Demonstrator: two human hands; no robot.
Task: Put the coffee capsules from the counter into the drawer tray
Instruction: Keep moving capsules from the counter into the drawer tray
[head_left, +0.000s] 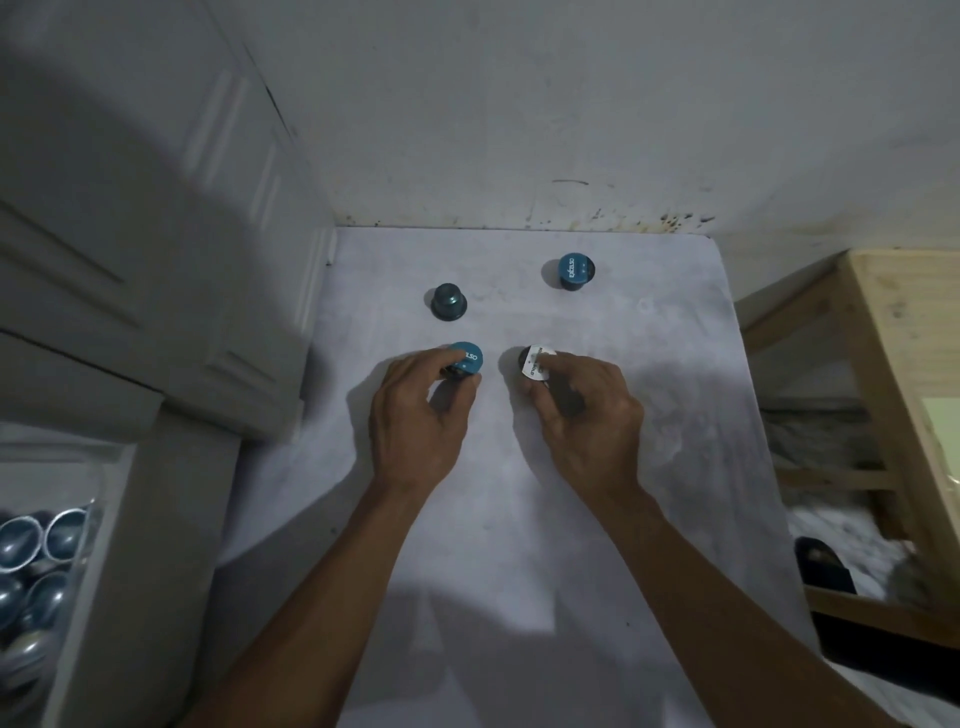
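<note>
Head view: four capsules sit on the white bench (519, 519). The left hand (415, 421) curls thumb and fingers round a blue-lidded capsule (466, 358) near the bench's centre; the right hand (587, 415) pinches a white-lidded capsule (535, 362) just beside it at 3 o'clock. At 12 o'clock from the left hand stands a dark capsule (448, 301), lid down, untouched. Toward 1 o'clock, near the back wall, another blue capsule (571, 271) rests lid up, well apart. At 8 o'clock, off the bench's edge, the tray (85, 540) holds a cluster of shiny blue capsules (31, 561).
</note>
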